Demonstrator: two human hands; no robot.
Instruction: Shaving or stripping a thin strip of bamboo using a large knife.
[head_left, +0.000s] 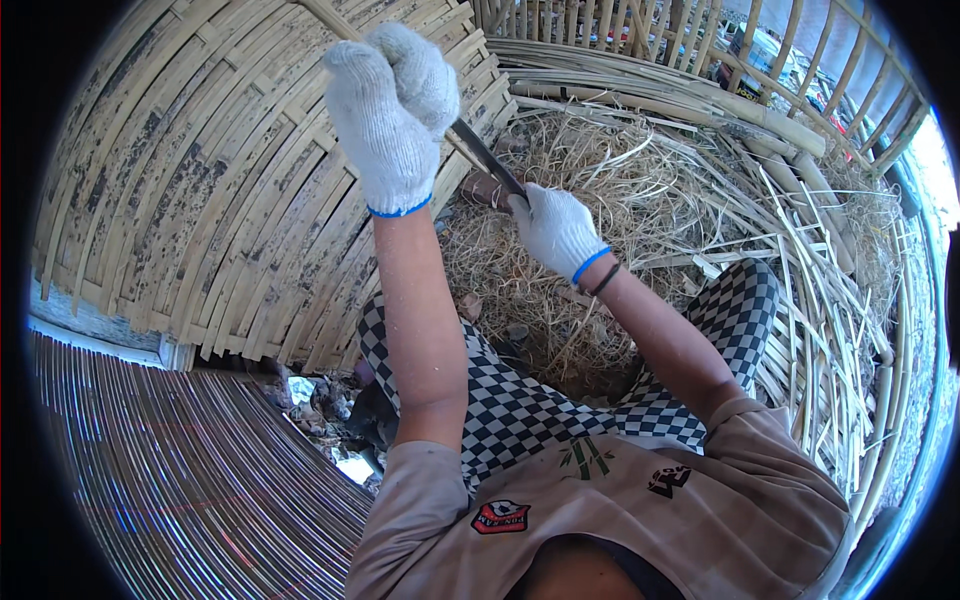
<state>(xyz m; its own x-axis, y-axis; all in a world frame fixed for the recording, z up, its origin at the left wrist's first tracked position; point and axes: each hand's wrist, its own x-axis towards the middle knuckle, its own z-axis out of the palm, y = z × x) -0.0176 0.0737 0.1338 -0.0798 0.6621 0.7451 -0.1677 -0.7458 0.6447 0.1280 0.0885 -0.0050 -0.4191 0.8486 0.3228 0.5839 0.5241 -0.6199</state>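
Observation:
My left hand, in a white knitted glove with a blue cuff, is raised at the upper left. Its fingers are closed round a pale bamboo strip that runs out past the top edge. My right hand, gloved alike, is lower and to the right, closed on the near end of a long knife. The dark blade slants up toward my left hand, with a thin length of the strip alongside it. Its handle is hidden in my fist. Beside the right hand lies a brown, rounded piece, perhaps wood.
A woven bamboo panel leans at the left, above a dark ribbed sheet. Curly shavings heap between my checkered-trousered legs. Split bamboo strips lie at the right, bamboo poles behind. A slatted bamboo fence stands at the back.

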